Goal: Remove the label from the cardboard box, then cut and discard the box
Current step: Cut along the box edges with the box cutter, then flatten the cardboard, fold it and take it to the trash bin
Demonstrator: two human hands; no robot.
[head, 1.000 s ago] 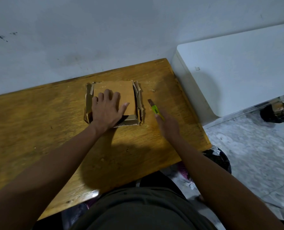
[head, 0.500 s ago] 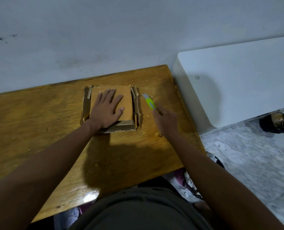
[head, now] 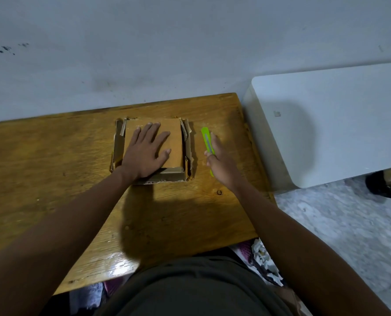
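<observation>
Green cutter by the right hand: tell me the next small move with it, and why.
Probably bring the green cutter over to the right edge of the cardboard box and start a cut there. The left hand already presses flat on the box, pinning it to the wooden table, while the right hand holds the cutter just beside that ragged right wall, apart from it.

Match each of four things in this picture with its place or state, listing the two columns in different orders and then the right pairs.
Things:
1. cardboard box
2. green utility knife
3. left hand
4. white cabinet

Places or states:
A. beside the table's right end
B. pressed flat on the box
C. flattened on the wooden table
D. lying right of the box, at the right hand

Pairs: 1-C, 2-D, 3-B, 4-A
</observation>
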